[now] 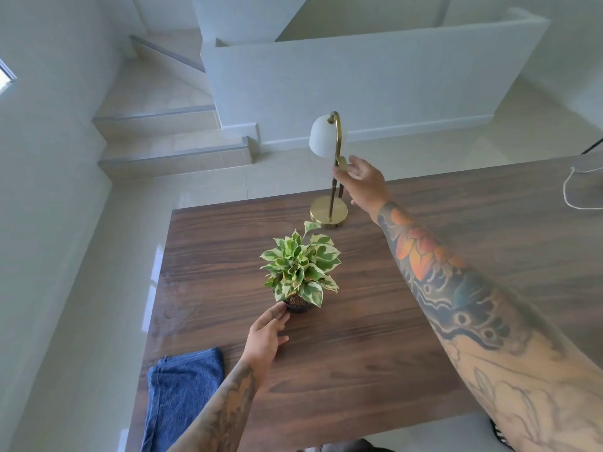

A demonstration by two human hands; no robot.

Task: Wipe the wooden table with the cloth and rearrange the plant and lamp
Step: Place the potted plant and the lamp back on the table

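Observation:
A small plant [300, 267] with green-and-white leaves stands in a dark pot near the middle of the dark wooden table [359, 353]. My left hand [267, 331] rests against the pot's left side, fingers apart. A brass lamp [329, 210] with a white shade stands near the table's far edge. My right hand [362, 182] is at the lamp's stem, fingers spread, thumb touching the stem. A folded blue cloth [179, 393] lies at the table's near left edge, held by neither hand.
A white cord [569, 190] loops on the table's far right. Tiled steps [169, 148] and a low white wall [375, 86] lie beyond the table. Glossy floor runs along the left side.

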